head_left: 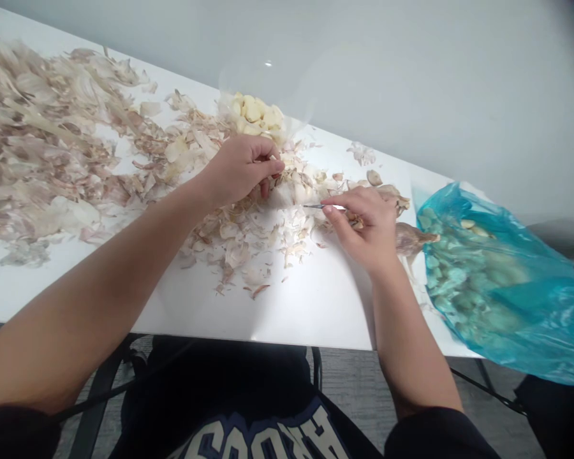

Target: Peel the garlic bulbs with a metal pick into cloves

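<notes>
White laminate desk (287, 312) below grey wall (363, 64), strewn with papery pale garlic skins (52, 146). Peeled cream garlic cloves (253, 111) in clear plastic bowl (268, 83) at far edge. Right hand (363, 223) grip closed on slim metal pick (324, 206). Left hand (239, 172) grip curled, contents unclear.

Bright, even indoor light — soft shadow beneath the right hand (363, 229), darkened top-right corner

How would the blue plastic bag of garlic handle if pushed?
The blue plastic bag looks thin and floppy, so would likely sag. Its load of garlic cloves probably makes it fairly heavy. It overhangs the white table, so may slip off.
</notes>
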The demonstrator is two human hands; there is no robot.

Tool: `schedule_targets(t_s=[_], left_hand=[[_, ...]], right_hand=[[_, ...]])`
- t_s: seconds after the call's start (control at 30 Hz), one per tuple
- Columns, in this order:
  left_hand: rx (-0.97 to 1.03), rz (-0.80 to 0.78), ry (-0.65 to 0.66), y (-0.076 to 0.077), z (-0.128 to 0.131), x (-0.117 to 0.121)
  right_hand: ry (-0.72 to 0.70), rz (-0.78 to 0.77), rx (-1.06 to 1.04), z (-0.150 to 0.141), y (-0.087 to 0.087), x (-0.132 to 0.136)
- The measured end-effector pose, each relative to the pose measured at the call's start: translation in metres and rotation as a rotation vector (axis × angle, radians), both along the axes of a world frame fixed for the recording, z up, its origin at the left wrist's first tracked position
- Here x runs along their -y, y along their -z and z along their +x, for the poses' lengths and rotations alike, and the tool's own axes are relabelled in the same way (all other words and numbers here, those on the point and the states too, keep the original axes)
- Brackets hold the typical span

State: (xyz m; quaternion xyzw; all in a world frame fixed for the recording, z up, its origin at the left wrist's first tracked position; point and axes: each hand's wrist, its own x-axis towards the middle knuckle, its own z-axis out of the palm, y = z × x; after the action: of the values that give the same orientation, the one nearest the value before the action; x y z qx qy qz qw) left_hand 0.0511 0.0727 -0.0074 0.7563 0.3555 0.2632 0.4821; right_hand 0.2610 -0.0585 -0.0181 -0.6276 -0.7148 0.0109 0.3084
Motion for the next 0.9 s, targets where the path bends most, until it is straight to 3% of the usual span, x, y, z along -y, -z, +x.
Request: schedule_targets(t_s=[0.53, 0.9], left_hand=[[0.018, 0.045, 0.004, 0.002, 0.000, 0.000], [-0.017, -0.015, 0.049, -0.005, 0.000, 0.002]], right_hand=[[0.010, -0.031, -0.110, -0.016, 0.004, -0.005], [0.252, 0.095, -0.004, -0.020, 0.014, -0.007]])
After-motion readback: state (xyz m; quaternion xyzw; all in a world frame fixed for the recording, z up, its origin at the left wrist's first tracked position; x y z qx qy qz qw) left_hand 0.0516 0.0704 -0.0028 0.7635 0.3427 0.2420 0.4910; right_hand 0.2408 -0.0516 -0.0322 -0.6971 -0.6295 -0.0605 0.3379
